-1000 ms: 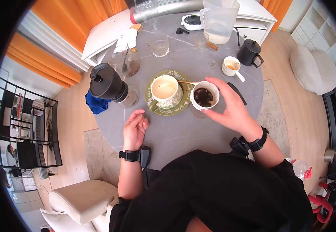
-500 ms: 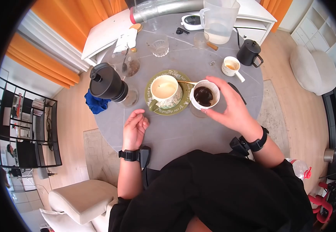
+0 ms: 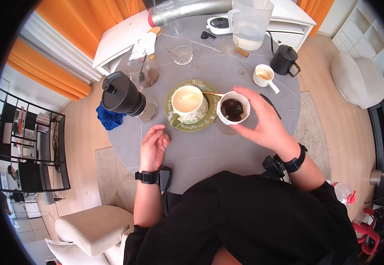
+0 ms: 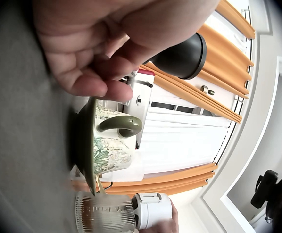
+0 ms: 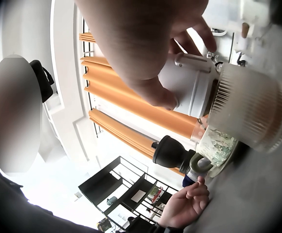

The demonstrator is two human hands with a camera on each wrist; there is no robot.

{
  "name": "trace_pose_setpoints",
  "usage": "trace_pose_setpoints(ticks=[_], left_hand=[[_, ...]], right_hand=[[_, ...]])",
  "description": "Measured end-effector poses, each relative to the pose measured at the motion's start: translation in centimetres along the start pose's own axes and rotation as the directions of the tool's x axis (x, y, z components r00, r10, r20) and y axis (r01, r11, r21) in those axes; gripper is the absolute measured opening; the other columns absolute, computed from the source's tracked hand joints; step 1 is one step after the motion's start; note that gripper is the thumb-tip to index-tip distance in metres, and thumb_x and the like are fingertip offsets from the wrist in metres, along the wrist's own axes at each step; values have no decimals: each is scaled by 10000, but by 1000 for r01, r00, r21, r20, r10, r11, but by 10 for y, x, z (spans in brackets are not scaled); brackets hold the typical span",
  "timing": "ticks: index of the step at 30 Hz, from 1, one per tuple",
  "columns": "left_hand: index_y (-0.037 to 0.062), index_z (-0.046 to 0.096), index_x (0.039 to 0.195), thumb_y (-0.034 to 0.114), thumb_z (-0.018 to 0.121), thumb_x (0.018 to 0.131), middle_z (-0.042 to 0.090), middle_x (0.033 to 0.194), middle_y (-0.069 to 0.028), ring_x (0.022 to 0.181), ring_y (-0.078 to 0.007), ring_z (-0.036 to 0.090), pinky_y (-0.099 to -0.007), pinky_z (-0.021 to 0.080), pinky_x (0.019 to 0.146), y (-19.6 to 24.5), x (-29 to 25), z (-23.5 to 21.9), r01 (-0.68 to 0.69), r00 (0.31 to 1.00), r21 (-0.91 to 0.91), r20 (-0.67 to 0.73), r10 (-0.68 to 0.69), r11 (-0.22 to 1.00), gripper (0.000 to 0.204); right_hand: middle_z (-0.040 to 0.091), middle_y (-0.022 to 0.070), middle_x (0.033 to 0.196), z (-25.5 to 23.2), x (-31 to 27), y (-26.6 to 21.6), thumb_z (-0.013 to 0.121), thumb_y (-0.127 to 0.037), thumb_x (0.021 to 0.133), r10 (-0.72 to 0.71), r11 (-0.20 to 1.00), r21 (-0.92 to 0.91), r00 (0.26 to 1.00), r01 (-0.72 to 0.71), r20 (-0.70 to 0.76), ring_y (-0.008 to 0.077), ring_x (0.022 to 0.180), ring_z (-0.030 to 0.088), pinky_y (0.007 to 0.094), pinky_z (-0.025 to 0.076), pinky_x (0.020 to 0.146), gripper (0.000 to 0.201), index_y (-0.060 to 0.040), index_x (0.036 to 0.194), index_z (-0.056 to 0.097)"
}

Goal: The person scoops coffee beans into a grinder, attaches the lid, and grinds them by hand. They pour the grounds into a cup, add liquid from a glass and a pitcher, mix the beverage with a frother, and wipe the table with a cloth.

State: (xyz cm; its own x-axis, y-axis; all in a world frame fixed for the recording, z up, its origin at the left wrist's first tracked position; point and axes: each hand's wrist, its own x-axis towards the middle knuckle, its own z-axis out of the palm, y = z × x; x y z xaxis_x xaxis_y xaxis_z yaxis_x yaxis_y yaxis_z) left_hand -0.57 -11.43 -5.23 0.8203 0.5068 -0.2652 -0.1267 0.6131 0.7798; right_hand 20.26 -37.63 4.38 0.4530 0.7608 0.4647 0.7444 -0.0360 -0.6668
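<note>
My right hand (image 3: 266, 121) holds a white cup-like coffee dripper (image 5: 187, 87) between thumb and fingers. Dark wet coffee (image 3: 232, 110) shows inside it. Beneath the dripper stands a ribbed clear glass (image 5: 250, 107), brownish low down. To its left, a floral cup (image 3: 193, 115) with a green handle and a pale drink sits on a green lettered saucer (image 3: 170, 99). A thin gold spoon (image 3: 212, 93) lies at the saucer's right side. My left hand (image 3: 153, 148) rests idle before the saucer, fingers loosely curled, holding nothing.
A black device (image 3: 123, 95) on a clear base stands left. Farther back are a clear glass tumbler (image 3: 182, 54), a large translucent pitcher (image 3: 251, 26) and a white scale-like gadget (image 3: 219, 25). At the right are a small white cup (image 3: 262, 77) and a black kettle (image 3: 284, 60).
</note>
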Motion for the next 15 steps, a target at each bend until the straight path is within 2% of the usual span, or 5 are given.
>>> trace_pose_setpoints(ticks=[3, 7, 10, 13, 15], left_hand=[[-13, 561, 1125, 60, 504, 976, 462, 690, 1, 687, -135, 497, -273, 431, 680, -1, 0, -2, -2, 1000, -4, 8, 2, 1000, 175], [4, 558, 1117, 61, 499, 976, 435, 680, 13, 674, -114, 461, -259, 412, 668, 1, -1, 4, 3, 1000, 17, -24, -3, 1000, 163], [4, 558, 1116, 61, 499, 976, 437, 680, 14, 675, -113, 463, -259, 412, 671, 2, -1, 4, 6, 1000, 21, -19, -6, 1000, 162], [4, 558, 1114, 61, 498, 977, 437, 678, 15, 676, -113, 463, -259, 411, 672, 2, -2, 5, 7, 1000, 22, -23, -6, 1000, 161], [5, 558, 1113, 62, 498, 977, 436, 675, 15, 675, -114, 462, -261, 411, 671, 2, -1, 5, 6, 1000, 28, -27, -5, 1000, 159]], right_hand=[[561, 157, 1290, 0, -2, 2, 776, -106, 718, 6, 998, -62, 1000, -6, 2, 335, 1165, 566, 404, 474, 969, 735, -73, 1379, 455], [561, 157, 1291, -2, 0, 1, 776, -106, 719, -12, 999, -41, 1000, 12, -9, 337, 1164, 568, 405, 475, 968, 734, -75, 1379, 458], [561, 156, 1288, -2, 1, -1, 775, -106, 721, -24, 1000, -13, 999, 24, 33, 339, 1159, 570, 407, 477, 964, 727, -77, 1377, 462], [561, 158, 1297, -3, 0, 3, 775, -103, 724, -16, 997, -72, 1000, 14, -19, 341, 1160, 571, 410, 478, 966, 726, -77, 1378, 461], [562, 139, 1332, -4, 1, -2, 785, -96, 714, 18, 1000, 20, 1000, -18, 26, 310, 1216, 567, 392, 456, 1022, 730, -70, 1373, 474]])
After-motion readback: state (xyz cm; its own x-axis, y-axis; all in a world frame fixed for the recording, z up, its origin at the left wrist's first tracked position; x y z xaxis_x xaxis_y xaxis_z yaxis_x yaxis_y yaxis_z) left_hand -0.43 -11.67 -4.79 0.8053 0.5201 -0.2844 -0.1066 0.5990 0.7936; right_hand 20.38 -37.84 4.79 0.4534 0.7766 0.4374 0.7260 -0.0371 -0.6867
